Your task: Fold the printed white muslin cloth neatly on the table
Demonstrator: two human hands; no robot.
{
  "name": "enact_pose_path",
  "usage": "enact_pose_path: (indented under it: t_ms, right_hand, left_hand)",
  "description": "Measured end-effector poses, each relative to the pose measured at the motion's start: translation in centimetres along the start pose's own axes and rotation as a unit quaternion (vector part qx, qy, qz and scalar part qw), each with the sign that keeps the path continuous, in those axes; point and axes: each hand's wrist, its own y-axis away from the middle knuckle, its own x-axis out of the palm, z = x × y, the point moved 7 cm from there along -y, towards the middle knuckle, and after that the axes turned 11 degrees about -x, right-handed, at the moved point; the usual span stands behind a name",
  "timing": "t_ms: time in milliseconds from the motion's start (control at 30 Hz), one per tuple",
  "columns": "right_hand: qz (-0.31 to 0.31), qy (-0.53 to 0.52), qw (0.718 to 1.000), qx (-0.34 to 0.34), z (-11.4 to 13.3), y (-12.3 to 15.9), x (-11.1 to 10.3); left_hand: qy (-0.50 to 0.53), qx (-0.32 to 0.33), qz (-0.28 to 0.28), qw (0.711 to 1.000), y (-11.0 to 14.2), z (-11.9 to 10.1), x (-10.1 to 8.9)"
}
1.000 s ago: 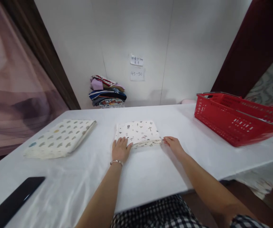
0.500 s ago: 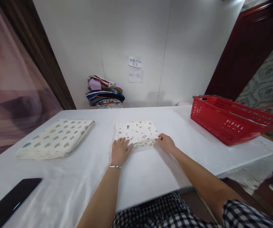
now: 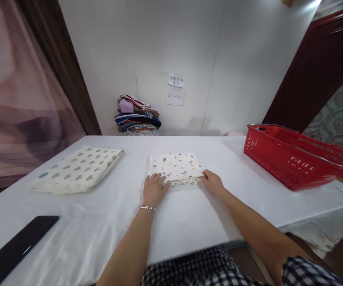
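Observation:
A folded white cloth (image 3: 175, 165) printed with small dark motifs lies on the table in front of me, its layered edge facing me. At its near left corner my left hand (image 3: 155, 189) rests with fingers spread on top and the thumb along the front edge. My right hand (image 3: 213, 182) pinches the near right corner between thumb and fingers. Farther left lies a second folded cloth (image 3: 83, 169), cream with grey cloud-like shapes, and neither hand touches it.
The white-covered table (image 3: 189, 222) spans the view. A red plastic basket (image 3: 281, 163) stands at the right. On the left is a black flat device (image 3: 25, 244). Folded fabrics (image 3: 138, 115) are stacked against the back wall, beside paper signs (image 3: 175, 97).
The camera view has turned slightly left, so everything sits a little farther right. Both hands keep their places on the cloth, with little visible change.

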Motion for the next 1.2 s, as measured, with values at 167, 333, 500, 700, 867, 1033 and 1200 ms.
enact_pose_path:
  t_ms: [167,333,500,700,867,1033,1200]
  right_hand:
    - [0.036,0.002,0.999,-0.011,-0.3,-0.1,0.7]
    - [0.085,-0.015,0.996,-0.017,-1.3,-0.4,1.3]
    - [0.055,-0.009,0.995,-0.086,-0.1,-1.9,0.1]
    - [0.041,-0.095,0.985,-0.136,5.4,-6.5,1.9]
    - [0.097,0.023,0.989,-0.109,5.6,-10.2,6.0]
    - [0.110,0.115,0.978,-0.133,3.9,-10.3,8.5]
    - [0.134,0.099,0.978,-0.122,3.5,-10.5,8.6]
  left_hand:
    - [0.021,-0.006,-0.005,1.000,0.1,0.1,-0.1]
    - [0.048,-0.021,0.004,0.999,0.2,0.1,-0.6]
    - [0.090,-0.053,0.002,0.995,0.3,-0.1,-1.5]
    - [0.108,-0.076,-0.001,0.991,0.2,-0.1,-1.4]
    - [0.121,-0.084,0.013,0.989,0.3,0.3,-1.3]
    - [0.156,-0.098,0.020,0.983,0.6,0.4,-1.4]
    - [0.229,-0.144,0.016,0.963,0.1,1.7,-1.5]
